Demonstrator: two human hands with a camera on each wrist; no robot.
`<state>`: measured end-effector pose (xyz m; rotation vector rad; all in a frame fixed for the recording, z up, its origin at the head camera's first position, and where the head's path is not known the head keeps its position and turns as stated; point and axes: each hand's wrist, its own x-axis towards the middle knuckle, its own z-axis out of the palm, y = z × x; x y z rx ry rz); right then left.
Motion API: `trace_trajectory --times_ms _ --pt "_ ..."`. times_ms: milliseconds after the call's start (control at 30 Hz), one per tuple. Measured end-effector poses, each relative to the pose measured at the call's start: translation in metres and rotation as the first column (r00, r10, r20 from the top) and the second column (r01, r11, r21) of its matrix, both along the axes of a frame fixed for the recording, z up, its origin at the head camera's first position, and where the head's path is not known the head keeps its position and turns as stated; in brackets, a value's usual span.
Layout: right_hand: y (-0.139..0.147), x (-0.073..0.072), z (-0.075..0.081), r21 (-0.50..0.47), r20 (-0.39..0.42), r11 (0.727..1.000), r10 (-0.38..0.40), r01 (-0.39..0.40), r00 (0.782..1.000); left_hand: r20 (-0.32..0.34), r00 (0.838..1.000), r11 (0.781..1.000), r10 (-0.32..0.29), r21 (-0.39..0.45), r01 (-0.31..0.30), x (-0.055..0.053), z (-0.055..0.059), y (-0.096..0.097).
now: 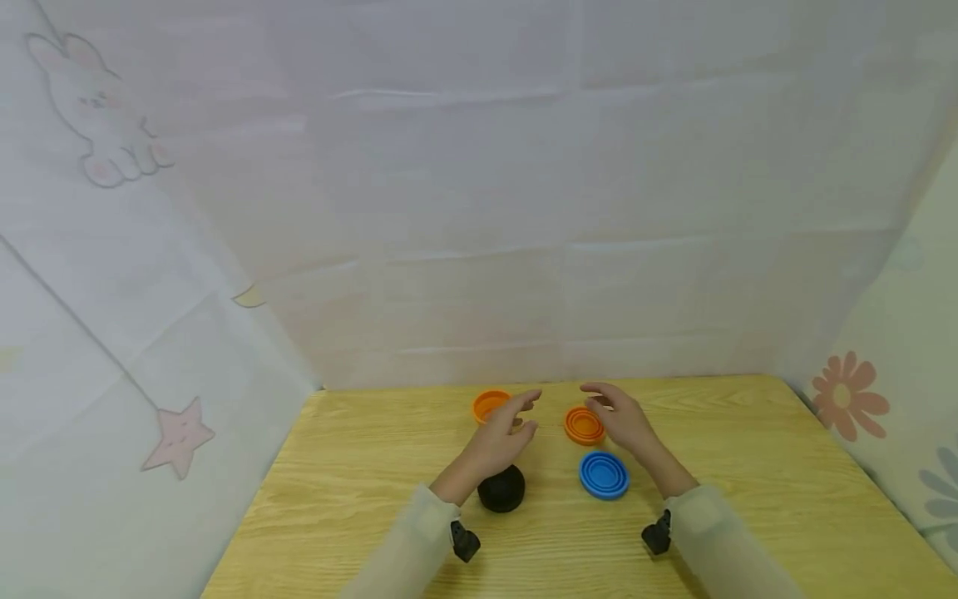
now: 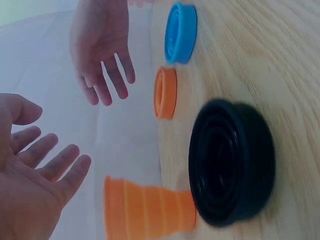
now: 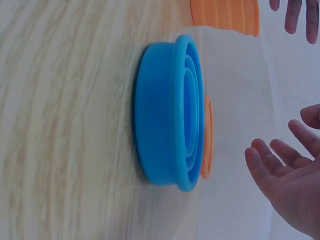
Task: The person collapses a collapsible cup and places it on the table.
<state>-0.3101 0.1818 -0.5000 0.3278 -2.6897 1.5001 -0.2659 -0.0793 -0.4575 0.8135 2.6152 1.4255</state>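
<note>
My left hand hovers above the table with fingers loosely bent and nothing in them. Below its wrist sits a black collapsible cup, pressed flat into rings. Beyond that hand stands an orange collapsible cup, extended tall, as the left wrist view shows. My right hand is likewise in the air, holding nothing. Near its fingertips lies a flattened orange collapsible cup. Closer to me is a flattened blue collapsible cup, left of the right forearm in the head view.
The cups share a wood-grain table. Pale cloth hangs behind the table's far edge and at both sides. A dark wrist camera sits on the left sleeve, another camera on the right.
</note>
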Motion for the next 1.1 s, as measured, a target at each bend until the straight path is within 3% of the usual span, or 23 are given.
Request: trace_trajectory --times_ms 133,233,433,533,667,833,967,1100 --pt "-0.012 0.001 0.003 0.021 -0.122 0.996 0.085 -0.083 0.989 -0.114 0.993 0.993 0.025 -0.114 -0.038 0.003 0.003 -0.018" --pt "-0.019 0.0 0.002 0.05 -0.196 0.99 0.141 -0.133 0.971 -0.22 0.975 0.981 0.023 -0.183 -0.064 0.003 0.002 -0.029" --pt "-0.031 -0.001 0.003 0.111 -0.266 0.974 0.22 -0.197 0.939 -0.388 0.921 0.959 0.009 -0.259 -0.119 0.0 -0.005 -0.052" --pt "-0.037 0.0 0.003 0.166 -0.276 0.965 0.244 -0.204 0.93 -0.469 0.883 0.944 -0.016 -0.298 -0.141 -0.003 -0.011 -0.063" --pt "-0.047 0.002 0.003 0.235 -0.279 0.947 0.28 -0.218 0.918 -0.533 0.846 0.929 -0.032 -0.329 -0.172 -0.007 -0.02 -0.073" --pt "-0.059 0.004 0.004 0.305 -0.257 0.924 0.312 -0.23 0.915 -0.539 0.842 0.908 -0.037 -0.371 -0.197 -0.014 -0.029 -0.081" --pt "-0.068 0.006 0.003 0.357 -0.238 0.904 0.333 -0.236 0.912 -0.515 0.857 0.888 -0.029 -0.407 -0.215 -0.017 -0.036 -0.086" --pt "-0.076 0.006 0.0 0.389 -0.244 0.891 0.345 -0.234 0.907 -0.487 0.873 0.889 -0.029 -0.411 -0.2 -0.019 -0.041 -0.089"
